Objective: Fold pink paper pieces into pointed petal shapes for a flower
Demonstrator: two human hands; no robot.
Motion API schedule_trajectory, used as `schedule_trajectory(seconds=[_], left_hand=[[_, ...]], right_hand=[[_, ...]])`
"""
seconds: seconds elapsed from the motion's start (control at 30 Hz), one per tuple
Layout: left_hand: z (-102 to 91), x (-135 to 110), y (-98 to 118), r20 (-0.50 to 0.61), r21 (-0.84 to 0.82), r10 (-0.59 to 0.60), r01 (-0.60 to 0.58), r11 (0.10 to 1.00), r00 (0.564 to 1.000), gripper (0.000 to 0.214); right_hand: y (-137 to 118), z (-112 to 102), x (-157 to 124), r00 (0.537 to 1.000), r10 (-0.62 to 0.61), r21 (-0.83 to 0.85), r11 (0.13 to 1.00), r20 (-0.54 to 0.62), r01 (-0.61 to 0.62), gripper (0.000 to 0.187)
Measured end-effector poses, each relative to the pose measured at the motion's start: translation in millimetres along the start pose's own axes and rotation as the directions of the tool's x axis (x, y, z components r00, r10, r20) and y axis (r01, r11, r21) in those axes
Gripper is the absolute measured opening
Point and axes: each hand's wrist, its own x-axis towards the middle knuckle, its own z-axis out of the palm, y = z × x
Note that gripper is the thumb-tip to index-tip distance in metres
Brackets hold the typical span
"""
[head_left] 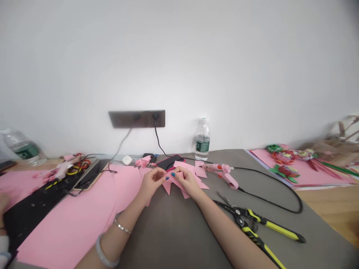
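Observation:
My left hand (pixel 151 183) and my right hand (pixel 186 181) meet above the grey mat (pixel 165 231), pinching a jagged piece of pink paper (pixel 176 182) between their fingers. The fingernails on my right hand are painted blue. Part of the paper is hidden behind my fingers. Just beyond my hands lies a phone in a red case (pixel 168 162). To the right of my right hand rests a pink glue gun (pixel 221 173), and a pair of yellow-and-black pruning shears (pixel 252 224) lies nearer.
Large pink paper sheets (pixel 67 224) lie to the left beside a black strip (pixel 36 209). A water bottle (pixel 202 140) stands at the back near a wall socket (pixel 137 118). Black cables run across the mat. Pink-mounted paper flowers (pixel 286 160) lie at right.

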Motion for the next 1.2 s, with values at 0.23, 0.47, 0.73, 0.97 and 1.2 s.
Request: schedule_trajectory(seconds=[0.23,0.47,0.73,0.97,1.2], left_hand=[[-5.4,2,-5,-0.022,-0.034,-0.001,0.001,0.999,1.000,0.011],[-8.1,-1,-3,-0.002,-0.033,-0.011,0.010,0.999,1.000,0.003],[-7.4,-2,-2,-0.005,-0.045,-0.078,0.078,0.996,0.997,0.004],[-9.5,-3,2,-0.001,-0.015,-0.079,0.079,0.997,0.997,0.006],[-8.5,-3,3,0.041,-0.041,-0.096,0.098,0.994,0.995,0.008]], right_hand=[[-1,1,-1,1.000,0.023,0.011,1.000,0.001,-0.023,0.027],[-8,1,1,0.999,0.041,0.016,0.999,0.021,-0.041,0.024],[-7,3,-2,1.000,-0.013,-0.015,1.000,0.006,0.013,0.023],[-10,2,-3,0.999,-0.025,-0.022,0.999,0.021,0.025,0.022],[-10,3,-3,0.999,-0.027,-0.034,0.999,0.031,0.028,0.024]])
